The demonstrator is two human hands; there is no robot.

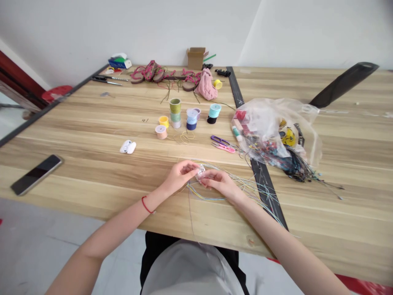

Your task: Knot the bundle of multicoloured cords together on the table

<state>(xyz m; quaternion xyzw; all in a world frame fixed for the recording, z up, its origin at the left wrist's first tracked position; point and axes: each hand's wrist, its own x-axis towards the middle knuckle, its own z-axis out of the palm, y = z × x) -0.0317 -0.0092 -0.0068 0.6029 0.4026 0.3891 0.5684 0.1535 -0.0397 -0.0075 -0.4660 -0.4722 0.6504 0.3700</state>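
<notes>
Between my fingers is a small crumpled clear plastic bag (pixel 200 172); what is inside it is too small to make out. My left hand (pixel 181 175) pinches its left side, with a red string bracelet on that wrist. My right hand (pixel 218 182) is closed on its right side. Under and around both hands lie loose pale, blue and yellow cords (pixel 211 199), trailing off to the right. One thin strand hangs down toward my lap. Beyond my hands lie purple thread snips (pixel 220 140) and pink thread snips (pixel 225 148).
Thread spools (pixel 175 107) stand mid-table in several colours. A clear plastic bag (pixel 270 119) of cords spreads at right, near a dark upright blade-like piece (pixel 344 85). A phone (pixel 37 174) and white earbud case (pixel 127 146) lie left. Braided pink-brown cords (pixel 150 73) and a cardboard box (pixel 195 58) sit behind.
</notes>
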